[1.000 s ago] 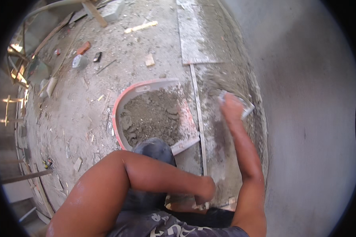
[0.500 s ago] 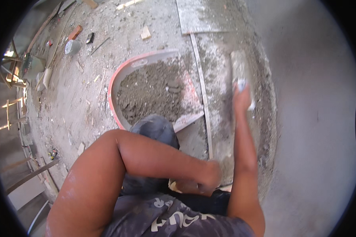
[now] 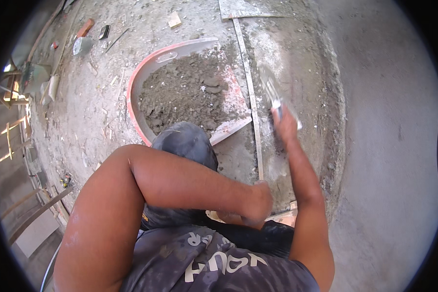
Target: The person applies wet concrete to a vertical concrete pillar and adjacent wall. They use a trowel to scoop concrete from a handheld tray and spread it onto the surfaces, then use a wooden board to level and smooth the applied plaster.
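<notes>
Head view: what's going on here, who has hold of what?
A person crouches on a rough floor. Their right hand grips a trowel, its blade laid on the wet grey mortar strip beside a long straight batten. The left hand is folded across the body near the knee, with nothing visible in it. An orange pan of loose mortar sits just left of the batten.

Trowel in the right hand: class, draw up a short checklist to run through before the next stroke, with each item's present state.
1. Right hand grips the trowel: ok.
2. Trowel blade over the wet strip beside the metal strip: ok.
3. Mortar left in the orange tub: ok.
4. Left hand clear of the blade: ok.
5. Mortar loaded on the blade: cannot tell.
</notes>
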Demonstrator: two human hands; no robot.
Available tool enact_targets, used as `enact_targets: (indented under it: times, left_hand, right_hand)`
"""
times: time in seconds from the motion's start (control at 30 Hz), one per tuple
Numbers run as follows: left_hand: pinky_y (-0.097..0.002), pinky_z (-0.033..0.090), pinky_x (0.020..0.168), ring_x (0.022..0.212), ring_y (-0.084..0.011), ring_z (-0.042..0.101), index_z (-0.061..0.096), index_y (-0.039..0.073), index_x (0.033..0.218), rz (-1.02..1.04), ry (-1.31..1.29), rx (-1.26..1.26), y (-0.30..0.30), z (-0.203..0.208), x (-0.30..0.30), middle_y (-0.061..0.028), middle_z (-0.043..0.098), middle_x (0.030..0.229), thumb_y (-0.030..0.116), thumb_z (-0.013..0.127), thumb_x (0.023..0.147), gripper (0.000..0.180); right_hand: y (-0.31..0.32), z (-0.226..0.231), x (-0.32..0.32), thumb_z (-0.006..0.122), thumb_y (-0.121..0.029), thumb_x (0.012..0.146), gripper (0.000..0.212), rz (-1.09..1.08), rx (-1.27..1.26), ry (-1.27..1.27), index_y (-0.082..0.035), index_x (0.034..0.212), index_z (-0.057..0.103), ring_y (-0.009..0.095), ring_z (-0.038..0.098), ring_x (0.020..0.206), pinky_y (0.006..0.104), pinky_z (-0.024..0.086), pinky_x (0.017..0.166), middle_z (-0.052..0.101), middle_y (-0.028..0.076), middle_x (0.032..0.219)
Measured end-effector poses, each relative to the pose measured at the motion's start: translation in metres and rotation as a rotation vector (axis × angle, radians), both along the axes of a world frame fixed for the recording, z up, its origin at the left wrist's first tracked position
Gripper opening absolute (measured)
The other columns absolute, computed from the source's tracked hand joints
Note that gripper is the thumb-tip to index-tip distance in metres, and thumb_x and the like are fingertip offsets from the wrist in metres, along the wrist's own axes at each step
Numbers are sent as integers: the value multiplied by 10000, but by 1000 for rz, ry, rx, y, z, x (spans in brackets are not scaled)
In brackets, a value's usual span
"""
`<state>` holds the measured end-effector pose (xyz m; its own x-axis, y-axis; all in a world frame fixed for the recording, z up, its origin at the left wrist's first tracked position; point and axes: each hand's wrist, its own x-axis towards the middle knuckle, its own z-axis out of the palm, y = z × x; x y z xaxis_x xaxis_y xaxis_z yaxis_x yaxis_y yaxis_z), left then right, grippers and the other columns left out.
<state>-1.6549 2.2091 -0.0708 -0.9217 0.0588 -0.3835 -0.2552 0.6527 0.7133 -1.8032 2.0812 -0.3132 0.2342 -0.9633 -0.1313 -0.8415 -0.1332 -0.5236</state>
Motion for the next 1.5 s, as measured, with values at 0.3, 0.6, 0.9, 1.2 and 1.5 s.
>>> enact_targets:
  times: [0.3,0.6,0.9,1.2,1.5]
  left_hand:
    - [-413,517,709,918,-218,677,756,201,996,-296,-42,-55,-1,11,-26,-12,718,998,287,713,732,281]
    - [-442,469,723,850,-258,671,713,146,836,-121,49,-51,3,8,-7,-58,689,821,250,668,705,174]
    - [-470,505,712,963,-268,671,752,180,956,-96,20,-93,25,2,3,-49,713,996,270,703,697,278]
    - [-406,507,756,860,-322,680,738,51,849,-203,-98,-42,-5,15,-1,-162,691,901,351,555,849,352]
    - [-428,457,788,849,-308,657,727,45,718,67,-40,-80,20,2,-19,-129,692,805,729,364,838,783]
  right_hand:
    - [66,12,22,576,-434,921,488,-250,55,-102,-14,1171,577,459,639,806,507,504,706,659,273,922]
    - [-2,56,118,582,-440,903,560,-170,-168,38,-37,1289,542,394,673,852,480,522,746,688,203,993]
    - [-111,-12,127,581,-448,899,541,-179,-89,-11,-9,1212,538,454,639,893,525,496,784,660,277,945]
    - [-14,52,129,574,-487,888,618,56,75,-166,4,1262,552,450,634,913,504,499,788,658,280,977]
    - [-161,-15,-22,592,-578,849,742,-417,-215,-40,44,1253,562,441,608,1055,470,478,908,653,277,1068]
